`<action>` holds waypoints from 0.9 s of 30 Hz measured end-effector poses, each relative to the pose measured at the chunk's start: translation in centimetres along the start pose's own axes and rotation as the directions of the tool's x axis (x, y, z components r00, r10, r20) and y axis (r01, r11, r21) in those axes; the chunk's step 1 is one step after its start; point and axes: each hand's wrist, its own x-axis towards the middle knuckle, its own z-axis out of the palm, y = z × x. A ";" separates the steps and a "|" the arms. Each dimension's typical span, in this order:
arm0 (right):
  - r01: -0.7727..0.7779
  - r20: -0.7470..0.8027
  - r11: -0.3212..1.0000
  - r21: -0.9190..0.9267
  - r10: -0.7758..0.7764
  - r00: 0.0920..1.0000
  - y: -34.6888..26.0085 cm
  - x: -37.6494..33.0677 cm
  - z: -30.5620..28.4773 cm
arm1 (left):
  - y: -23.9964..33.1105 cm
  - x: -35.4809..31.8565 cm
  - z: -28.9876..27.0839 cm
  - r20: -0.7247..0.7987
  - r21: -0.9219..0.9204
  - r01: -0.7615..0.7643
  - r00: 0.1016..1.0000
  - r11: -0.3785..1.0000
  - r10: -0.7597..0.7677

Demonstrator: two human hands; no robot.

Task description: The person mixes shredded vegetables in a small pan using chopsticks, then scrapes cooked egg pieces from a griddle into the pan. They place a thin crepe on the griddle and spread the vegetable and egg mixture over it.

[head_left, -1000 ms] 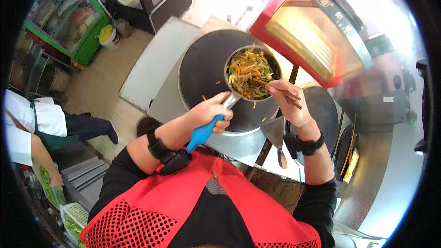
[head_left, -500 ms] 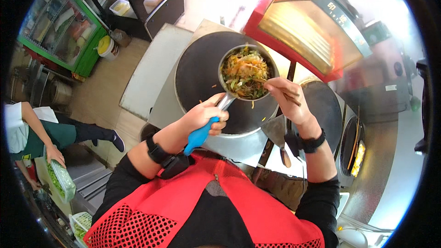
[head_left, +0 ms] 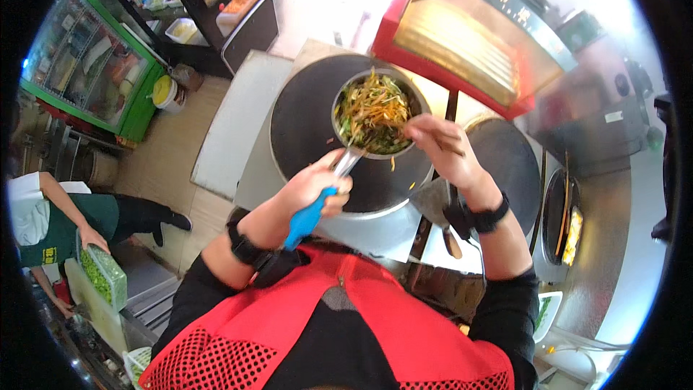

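Observation:
My left hand is closed around the handle of a round steel saucepan, where the bare metal meets the blue grip. Shredded mixed vegetables, orange, green and pale, fill the pan. It is held over a large round black griddle. At the pan's right rim, my right hand pinches a pair of brown chopsticks. Their tips are lost among the vegetables. A few shreds lie on the griddle.
A red-framed, lit glass cabinet stands behind the griddle. To the right are a second griddle and a broad metal scraper. At far left a co-worker holds a clear box of chopped greens. A green-framed fridge stands beyond.
The vegetables have been turned, with darker pieces showing near the chopsticks. The view has shifted slightly. At left the co-worker's box is tilted differently.

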 end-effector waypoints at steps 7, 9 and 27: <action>0.037 0.014 0.999 -0.008 -0.036 0.999 -1.1 -1.0 0.0 | -0.4 0.5 0.5 -0.035 -0.003 0.021 0.999 1.000 -0.021; 0.102 0.106 0.994 -0.032 -0.098 0.990 -3.8 -1.0 -2.0 | -0.4 -1.7 -1.1 0.000 0.030 -0.013 1.000 0.999 0.013; 0.273 0.280 0.944 -0.184 -0.216 0.935 -6.7 0.6 -0.2 | 0.1 -1.1 0.3 -0.079 0.091 0.057 0.996 0.994 -0.050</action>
